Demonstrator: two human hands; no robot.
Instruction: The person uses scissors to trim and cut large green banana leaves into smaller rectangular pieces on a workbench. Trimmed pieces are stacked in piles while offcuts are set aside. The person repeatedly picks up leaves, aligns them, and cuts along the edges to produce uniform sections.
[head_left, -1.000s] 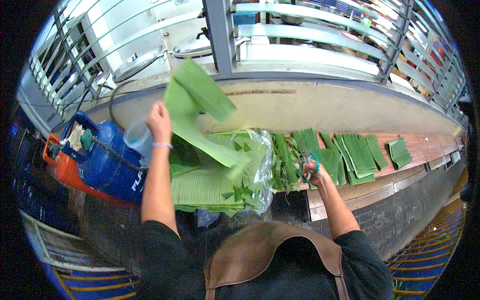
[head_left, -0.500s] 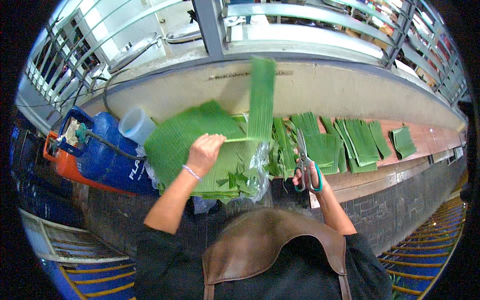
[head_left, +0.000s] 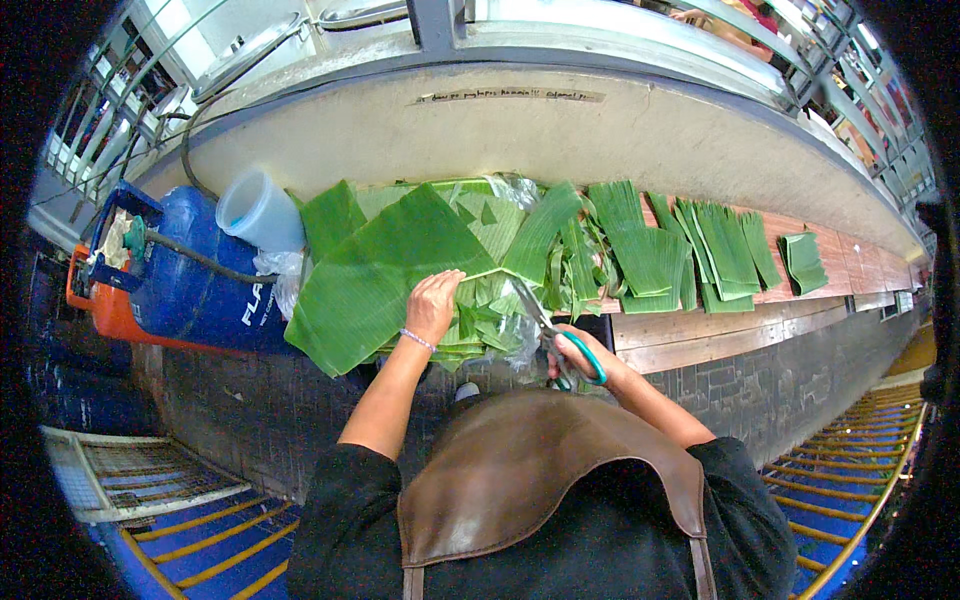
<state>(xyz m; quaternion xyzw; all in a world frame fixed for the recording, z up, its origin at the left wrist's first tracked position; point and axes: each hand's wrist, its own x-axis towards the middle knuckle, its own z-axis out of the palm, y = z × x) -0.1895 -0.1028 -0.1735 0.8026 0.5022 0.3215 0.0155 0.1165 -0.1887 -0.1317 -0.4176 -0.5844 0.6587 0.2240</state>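
My left hand (head_left: 432,308) is closed on the edge of a large green banana leaf (head_left: 385,255), which spreads out to the left over other leaves. A pale rib runs from my fingers toward a narrower leaf section (head_left: 543,232) on the right. In my right hand (head_left: 572,356) are scissors (head_left: 537,315) with teal-rimmed handles. Their blades point up and left, parted near the rib; whether they touch it I cannot tell. Small leaf scraps (head_left: 483,325) lie just beyond my hands, on and around clear plastic.
Several cut leaf pieces (head_left: 722,250) lie along the wooden bench (head_left: 740,325) to the right. At left stand a blue gas cylinder (head_left: 190,270), an orange one (head_left: 125,315) and a translucent bucket (head_left: 258,212). A low wall (head_left: 350,135) with metal bars runs behind.
The strip that stood upright has dropped and leans right. The broad leaf has swung across the pile. My right hand has brought the scissors left, close to the rib. The view has tilted downward.
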